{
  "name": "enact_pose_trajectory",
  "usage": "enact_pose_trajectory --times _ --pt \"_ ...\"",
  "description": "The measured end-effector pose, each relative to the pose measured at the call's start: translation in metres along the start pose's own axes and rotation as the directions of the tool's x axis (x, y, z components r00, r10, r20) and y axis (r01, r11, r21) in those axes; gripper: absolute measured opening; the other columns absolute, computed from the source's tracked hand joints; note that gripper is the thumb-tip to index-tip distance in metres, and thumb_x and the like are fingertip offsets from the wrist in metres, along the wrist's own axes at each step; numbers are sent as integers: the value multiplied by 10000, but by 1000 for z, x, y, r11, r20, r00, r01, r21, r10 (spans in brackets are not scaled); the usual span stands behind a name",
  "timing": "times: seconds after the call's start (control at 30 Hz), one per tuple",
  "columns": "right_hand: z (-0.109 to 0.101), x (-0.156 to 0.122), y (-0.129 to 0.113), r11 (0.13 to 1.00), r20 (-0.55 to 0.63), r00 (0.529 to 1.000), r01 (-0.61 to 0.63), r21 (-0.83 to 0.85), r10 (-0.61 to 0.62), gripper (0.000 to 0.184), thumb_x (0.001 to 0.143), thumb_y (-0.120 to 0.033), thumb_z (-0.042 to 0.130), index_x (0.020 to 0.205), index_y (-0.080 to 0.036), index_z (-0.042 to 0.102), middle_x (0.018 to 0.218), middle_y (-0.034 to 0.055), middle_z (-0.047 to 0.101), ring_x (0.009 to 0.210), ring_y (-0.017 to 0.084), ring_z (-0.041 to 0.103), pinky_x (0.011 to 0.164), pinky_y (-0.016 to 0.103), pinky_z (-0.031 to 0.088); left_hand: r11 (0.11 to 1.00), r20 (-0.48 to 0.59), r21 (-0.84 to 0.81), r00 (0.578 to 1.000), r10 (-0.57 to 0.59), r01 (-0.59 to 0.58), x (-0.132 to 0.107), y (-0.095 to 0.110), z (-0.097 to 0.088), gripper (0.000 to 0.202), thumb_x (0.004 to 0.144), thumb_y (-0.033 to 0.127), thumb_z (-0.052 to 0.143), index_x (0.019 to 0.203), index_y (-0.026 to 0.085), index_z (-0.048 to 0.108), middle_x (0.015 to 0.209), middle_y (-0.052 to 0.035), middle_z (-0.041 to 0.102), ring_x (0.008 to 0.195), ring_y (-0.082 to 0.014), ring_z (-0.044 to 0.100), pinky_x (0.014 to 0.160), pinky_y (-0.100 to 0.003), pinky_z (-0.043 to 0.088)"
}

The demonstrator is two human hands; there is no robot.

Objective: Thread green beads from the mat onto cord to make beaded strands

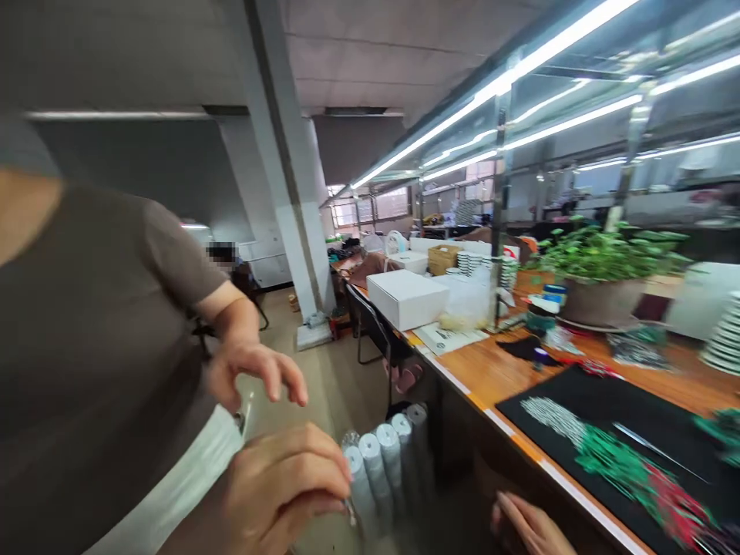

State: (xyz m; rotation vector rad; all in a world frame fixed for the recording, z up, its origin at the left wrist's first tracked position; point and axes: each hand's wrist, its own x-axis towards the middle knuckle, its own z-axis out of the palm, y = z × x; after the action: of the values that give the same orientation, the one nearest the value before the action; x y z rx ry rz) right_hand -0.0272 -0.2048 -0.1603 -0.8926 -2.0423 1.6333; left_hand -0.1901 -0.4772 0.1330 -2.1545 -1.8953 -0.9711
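Note:
My left hand (286,489) is closed in a pinch at the bottom, left of centre. A tiny shiny thing (351,512) shows at its fingertips, too small and blurred to name. My right hand (532,526) is low in the view, beside the table's front edge and partly cut off by the frame. Its visible fingers are stretched out, and I see nothing in them. Just beyond my left hand is a co-worker's hand (260,370) with curled, spread fingers. Bundles of white, green and red strands (613,455) lie on a black mat (509,405), with metal tweezers (659,451).
A person in a dark shirt (98,347) stands close on the left. Wrapped white rolls (388,455) stand on the floor beside the wooden table (462,370). On the table are a white box (408,301) and a potted plant (604,289). A chair (370,331) stands farther back.

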Motion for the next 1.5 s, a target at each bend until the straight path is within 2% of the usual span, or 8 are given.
enact_pose_trajectory --times 0.07,0.2,0.27,0.4,0.63,1.03,1.27,1.5 --pt "-2 -12 -18 911 125 988 -138 388 96 636 748 -836 617 771 -201 624 579 -25 490 426 86 322 391 203 213 953 294 -200 942 -161 226 27 -13 31 67 947 211 631 937 218 697 914 -30 757 810 -156 701 742 -243 545" --pt "-16 -54 -65 663 216 974 -206 720 68 578 746 -744 730 841 -187 611 539 -116 243 466 69 108 425 207 106 518 819 -337 516 -250 786 71 -45 110 329 819 489 725 835 170 647 755 -32 708 656 -174 690 543 -241 506" --pt "-25 -74 -81 688 135 990 -124 715 37 510 797 -677 737 886 -185 637 570 -99 269 494 83 166 457 213 146 385 897 -336 417 -147 859 83 -55 144 403 764 541 744 822 165 612 772 -27 684 660 -163 669 513 -221 451" --pt "-29 -99 -89 823 -19 999 43 566 -38 481 793 -614 776 1000 -188 692 643 -76 304 559 102 224 511 233 188 525 892 -341 444 -79 780 92 -55 178 234 824 389 678 818 159 631 786 0 673 696 -116 560 629 -226 410" --pt "-11 -103 -82 962 -144 980 166 218 -136 263 904 -434 696 979 -185 738 567 -78 313 521 115 272 506 258 215 762 857 -169 475 -201 626 91 -33 167 128 834 283 621 770 183 670 626 61 538 628 -125 470 574 -231 332" --pt "-14 -113 -75 968 -96 987 148 202 -130 293 928 -439 651 832 -164 689 554 -81 297 496 102 244 493 257 208 481 942 -265 330 -54 836 82 -32 181 260 843 434 605 824 176 585 651 31 584 598 -140 568 601 -250 447" --pt "-15 -107 -85 884 -18 1000 12 466 -5 420 844 -576 707 746 -181 605 594 -73 322 555 116 228 526 257 221 866 811 -155 562 -163 475 85 -27 167 113 823 244 593 837 195 693 738 12 652 668 -141 560 611 -232 408" --pt "-14 -103 -82 840 9 1000 -14 543 11 428 815 -578 741 756 -175 609 611 -72 336 579 119 229 544 251 231 898 792 -127 588 -164 421 82 -28 172 97 810 241 592 807 193 677 692 19 621 628 -136 532 570 -227 385"
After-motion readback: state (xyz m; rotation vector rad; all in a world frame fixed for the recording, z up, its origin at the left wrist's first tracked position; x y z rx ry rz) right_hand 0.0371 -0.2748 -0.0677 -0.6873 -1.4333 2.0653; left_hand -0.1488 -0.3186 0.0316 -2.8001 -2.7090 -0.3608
